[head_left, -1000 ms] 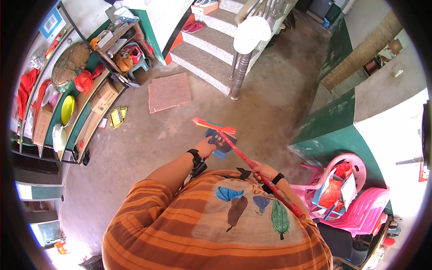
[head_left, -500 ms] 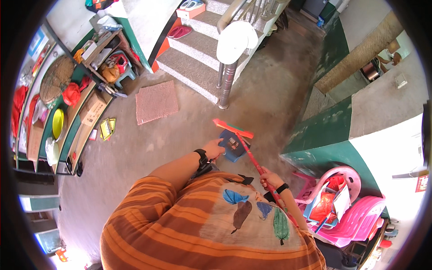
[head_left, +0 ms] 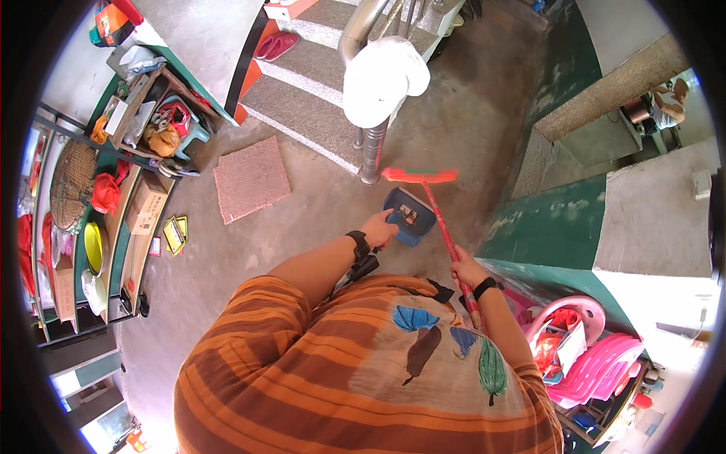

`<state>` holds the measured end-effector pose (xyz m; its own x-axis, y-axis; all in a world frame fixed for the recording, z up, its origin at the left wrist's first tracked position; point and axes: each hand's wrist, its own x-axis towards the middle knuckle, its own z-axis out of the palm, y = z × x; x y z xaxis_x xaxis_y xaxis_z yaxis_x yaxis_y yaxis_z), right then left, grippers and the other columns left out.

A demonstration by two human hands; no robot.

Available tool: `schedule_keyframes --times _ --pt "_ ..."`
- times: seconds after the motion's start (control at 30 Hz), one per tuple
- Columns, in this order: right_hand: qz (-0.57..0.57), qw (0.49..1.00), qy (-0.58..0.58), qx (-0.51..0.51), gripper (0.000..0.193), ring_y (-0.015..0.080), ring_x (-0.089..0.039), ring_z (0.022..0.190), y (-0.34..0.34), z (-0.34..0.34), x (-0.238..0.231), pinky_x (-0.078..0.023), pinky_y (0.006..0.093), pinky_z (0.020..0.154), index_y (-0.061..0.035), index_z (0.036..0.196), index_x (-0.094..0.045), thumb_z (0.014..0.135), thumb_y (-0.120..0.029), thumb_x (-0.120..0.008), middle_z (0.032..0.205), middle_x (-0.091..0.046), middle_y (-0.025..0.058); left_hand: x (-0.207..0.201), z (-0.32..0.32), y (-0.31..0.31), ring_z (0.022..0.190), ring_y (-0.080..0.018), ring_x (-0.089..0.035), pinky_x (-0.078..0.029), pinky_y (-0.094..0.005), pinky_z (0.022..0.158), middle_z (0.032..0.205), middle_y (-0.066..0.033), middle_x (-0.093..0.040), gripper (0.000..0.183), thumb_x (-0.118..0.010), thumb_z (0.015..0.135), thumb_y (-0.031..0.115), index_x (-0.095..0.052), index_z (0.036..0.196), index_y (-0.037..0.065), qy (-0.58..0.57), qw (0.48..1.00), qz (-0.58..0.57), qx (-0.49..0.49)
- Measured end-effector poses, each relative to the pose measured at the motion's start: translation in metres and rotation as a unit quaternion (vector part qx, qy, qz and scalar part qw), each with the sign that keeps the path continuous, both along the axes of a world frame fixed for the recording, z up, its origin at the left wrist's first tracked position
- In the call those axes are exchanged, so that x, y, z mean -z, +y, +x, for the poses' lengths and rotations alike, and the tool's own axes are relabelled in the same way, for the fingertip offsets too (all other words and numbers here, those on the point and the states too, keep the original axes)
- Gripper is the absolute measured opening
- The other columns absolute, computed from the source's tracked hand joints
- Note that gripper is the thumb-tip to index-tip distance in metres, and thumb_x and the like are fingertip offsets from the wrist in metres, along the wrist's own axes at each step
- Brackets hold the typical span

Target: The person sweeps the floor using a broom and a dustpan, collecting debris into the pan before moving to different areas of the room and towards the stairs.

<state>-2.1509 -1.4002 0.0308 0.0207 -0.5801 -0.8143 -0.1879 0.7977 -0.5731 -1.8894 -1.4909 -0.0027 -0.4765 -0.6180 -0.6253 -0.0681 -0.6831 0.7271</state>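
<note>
My left hand (head_left: 379, 230) is closed round the near end of a blue dustpan (head_left: 412, 232), and the grip itself is mostly hidden by the fingers. Some small pale and dark debris (head_left: 409, 215) lies in the pan. My right hand (head_left: 470, 272) is wrapped round the red patterned stick of a broom (head_left: 441, 223), whose lower part runs back along my right side. The broom's red and green head (head_left: 420, 176) is just beyond the dustpan's far edge, apart from it, over the concrete floor.
Stone steps (head_left: 302, 113) with a metal railing post (head_left: 372, 155) rise ahead. A pinkish mat (head_left: 252, 180) lies left of them. Cluttered shelves (head_left: 144, 204) line the left side. At right are a green and white wall (head_left: 541, 234) and stacked pink plastic chairs (head_left: 597, 371).
The broom head has moved off the dustpan to beyond its far edge, and its stick stands steeper. The dustpan has shifted slightly right and away. My view has turned a little.
</note>
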Motion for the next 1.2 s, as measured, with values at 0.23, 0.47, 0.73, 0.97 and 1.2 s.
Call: schedule_keyframes --times 0.23,0.47,0.73,0.97,1.2 --pt "-0.002 0.997 -0.05 -0.053 0.068 0.0137 -0.044 0.041 -0.118 -0.029 0.025 -0.037 0.0264 0.037 -0.0129 0.134 -0.019 0.072 -0.001 -0.044 0.057 -0.045 0.0055 -0.001 -0.026 -0.047 0.036 -0.0137 -0.038 -0.033 -0.0287 0.033 0.051 -0.0036 -0.041 0.066 -0.049 0.073 0.006 -0.023 0.133 0.005 0.001 0.996 0.034 -0.083" --pt "0.004 0.976 -0.016 -0.216 0.07 0.0197 -0.048 0.038 -0.225 -0.079 0.083 -0.039 0.0316 0.035 -0.0099 0.133 -0.021 0.069 0.002 -0.048 0.065 -0.051 0.0113 0.004 -0.084 -0.082 0.036 -0.0125 -0.039 -0.033 -0.0278 0.033 0.053 -0.0021 -0.041 0.056 -0.048 0.073 0.007 -0.033 0.127 0.007 -0.07 0.979 0.031 -0.187" --pt "0.062 0.949 -0.019 -0.307 0.07 0.015 -0.04 0.042 -0.305 -0.154 0.066 -0.039 0.0309 0.038 -0.0118 0.133 -0.022 0.069 0.004 -0.046 0.062 -0.042 0.0058 0.006 -0.143 -0.104 0.034 -0.0147 -0.041 -0.034 -0.0288 0.033 0.05 -0.0058 -0.044 0.059 -0.048 0.073 0.008 -0.031 0.129 0.005 -0.108 0.958 0.04 -0.263" --pt "0.058 0.938 -0.011 -0.341 0.073 0.0156 -0.044 0.041 -0.366 -0.139 0.057 -0.041 0.0302 0.04 -0.0112 0.136 -0.016 0.07 -0.002 -0.048 0.059 -0.046 0.0052 -0.002 -0.154 -0.136 0.036 -0.0126 -0.042 -0.033 -0.0267 0.033 0.056 -0.0046 -0.048 0.066 -0.049 0.073 0.006 -0.022 0.133 0.004 -0.112 0.958 0.047 -0.261" --pt "0.096 0.893 -0.005 -0.44 0.072 0.0141 -0.045 0.042 -0.419 -0.15 0.067 -0.04 0.0277 0.04 -0.0086 0.135 -0.017 0.069 -0.003 -0.046 0.058 -0.046 0.0045 -0.026 -0.147 -0.166 0.033 -0.0149 -0.04 -0.032 -0.0276 0.031 0.049 -0.0051 -0.044 0.048 -0.049 0.073 0.007 -0.04 0.12 0.003 -0.127 0.949 0.068 -0.28"
